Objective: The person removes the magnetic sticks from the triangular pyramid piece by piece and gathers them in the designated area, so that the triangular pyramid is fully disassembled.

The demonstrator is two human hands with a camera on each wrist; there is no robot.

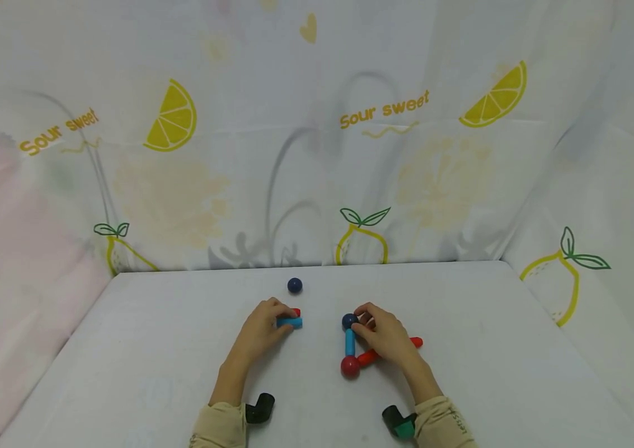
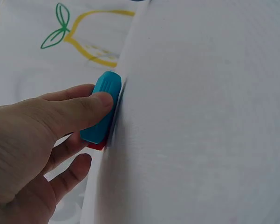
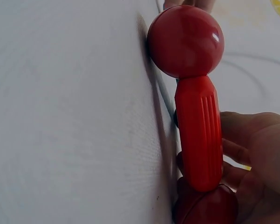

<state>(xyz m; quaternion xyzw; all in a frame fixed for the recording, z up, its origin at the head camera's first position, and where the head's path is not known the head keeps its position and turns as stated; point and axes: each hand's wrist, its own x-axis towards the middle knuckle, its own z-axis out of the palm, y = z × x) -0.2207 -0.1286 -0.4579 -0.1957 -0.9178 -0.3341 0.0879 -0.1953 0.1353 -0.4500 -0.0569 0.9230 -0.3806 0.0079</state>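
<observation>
Mostly hidden — red rod (image 1: 297, 312) behind blue rod (image 1: 291, 323) in left hand (image 1: 263, 325).

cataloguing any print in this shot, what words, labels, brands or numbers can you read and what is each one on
"Sour sweet": backdrop, left
"Sour sweet": backdrop, centre
"Sour": backdrop, right edge, cut off by the frame
"Let's", apparently: right sleeve, further letters too small to read

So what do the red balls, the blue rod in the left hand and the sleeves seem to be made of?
Red balls: smooth and glossy, with a bright highlight on one; probably plastic, though coated metal is possible. Blue rod in the left hand: likely hard plastic, satin finish, judging by its moulded-looking ridges. Sleeves: matte, creased cloth; the fibre can't be told.
</observation>
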